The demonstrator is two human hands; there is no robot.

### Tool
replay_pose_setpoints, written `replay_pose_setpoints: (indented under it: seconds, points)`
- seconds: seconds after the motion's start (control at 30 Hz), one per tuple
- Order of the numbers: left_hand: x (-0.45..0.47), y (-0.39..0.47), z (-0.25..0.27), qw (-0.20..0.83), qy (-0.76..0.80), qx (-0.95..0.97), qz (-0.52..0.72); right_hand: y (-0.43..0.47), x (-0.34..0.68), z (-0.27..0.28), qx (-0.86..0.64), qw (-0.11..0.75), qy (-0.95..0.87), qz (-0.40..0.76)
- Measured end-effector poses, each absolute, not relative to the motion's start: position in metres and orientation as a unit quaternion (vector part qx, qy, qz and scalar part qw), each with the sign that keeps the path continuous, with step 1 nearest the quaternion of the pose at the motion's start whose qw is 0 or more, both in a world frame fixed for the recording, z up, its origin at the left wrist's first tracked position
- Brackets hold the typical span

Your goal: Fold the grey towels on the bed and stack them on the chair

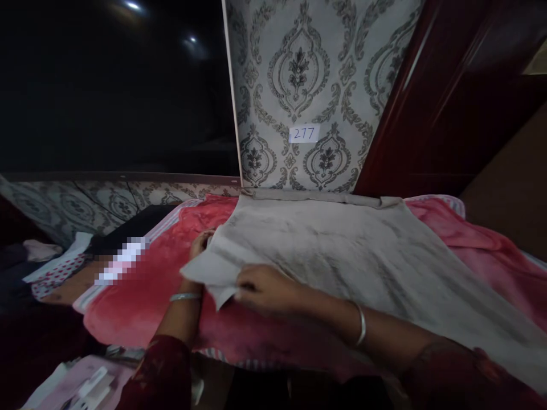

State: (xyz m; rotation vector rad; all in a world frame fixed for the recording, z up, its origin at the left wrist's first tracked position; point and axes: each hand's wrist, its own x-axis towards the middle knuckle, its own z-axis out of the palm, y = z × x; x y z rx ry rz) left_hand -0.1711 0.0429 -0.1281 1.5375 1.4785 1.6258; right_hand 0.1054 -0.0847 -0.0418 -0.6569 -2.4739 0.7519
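A large light grey cloth (pixel 325 245) lies spread over a red blanket (pixel 141 290), with a folded band along its far edge. My right hand (pixel 267 289) is closed, pinching the cloth's near left part between thumb and fingers. That part is lifted and turned over, and its pointed corner hangs towards the left. Behind the raised flap, my left hand (pixel 200 245) is at the cloth's left edge. Its fingers look curled on the edge, though the flap partly covers them. Soft creases run across the middle of the cloth.
A dark television screen (pixel 115 85) stands at the back left. Patterned wallpaper (pixel 299 74) carries a paper label (pixel 304 134) reading 277. Dark red glossy wood (pixel 410 114) rises at right. A polka-dot cloth (pixel 55 276) lies at left, and a pinkish item (pixel 89 381) sits at lower left.
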Motion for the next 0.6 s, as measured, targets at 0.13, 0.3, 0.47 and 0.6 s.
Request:
replay_pose_setpoints:
  seconds: [0.13, 0.3, 0.47, 0.6]
  points:
    - [-0.174, 0.037, -0.126, 0.297, 0.503, 0.519, 0.624, -0.116, 0.082, -0.068, -0.186, 0.100, -0.944, 0.253]
    - [-0.169, 0.033, -0.122, 0.336, 0.543, 0.481, 0.601, -0.101, 0.092, -0.082, -0.187, 0.166, -0.923, 0.291]
    - [-0.156, 0.016, -0.112, 0.396, 0.536, 0.432, 0.608, -0.061, 0.145, -0.098, -0.353, 0.275, -0.862, 0.236]
    - [-0.156, -0.021, -0.107, 0.487, 0.532, 0.390, 0.572, -0.040, 0.179, -0.127, -0.427, 0.309, -0.800, 0.285]
